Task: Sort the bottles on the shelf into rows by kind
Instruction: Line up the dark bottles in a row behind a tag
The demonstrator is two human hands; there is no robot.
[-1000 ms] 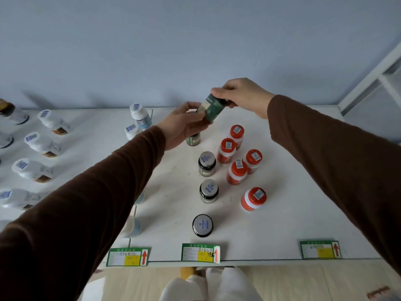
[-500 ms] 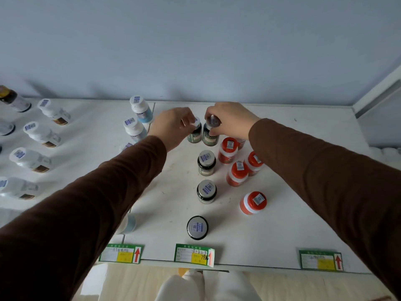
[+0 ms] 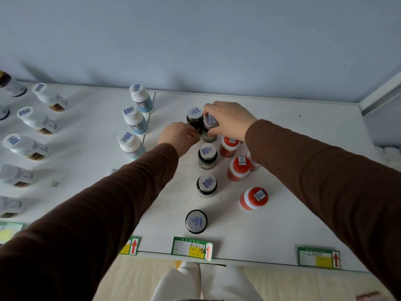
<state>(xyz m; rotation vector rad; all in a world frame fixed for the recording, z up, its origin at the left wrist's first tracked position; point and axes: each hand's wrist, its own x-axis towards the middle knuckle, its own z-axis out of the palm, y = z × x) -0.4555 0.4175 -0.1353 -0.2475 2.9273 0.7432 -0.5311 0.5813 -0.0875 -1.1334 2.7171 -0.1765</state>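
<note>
Bottles stand upright on the white shelf, round-bodied with flat barcode-stickered caps. Your right hand curls over the cap of a dark green glass jar at the head of the black-capped column; your left hand pinches the neighbouring dark jar, the two jars touching. Three more black-capped jars line up toward the front edge. Glossy orange-capped bottles cluster just right of them. White-capped blue-labelled bottles stand left, beside your brown sleeve. Green paper price tags hang along the front lip.
</note>
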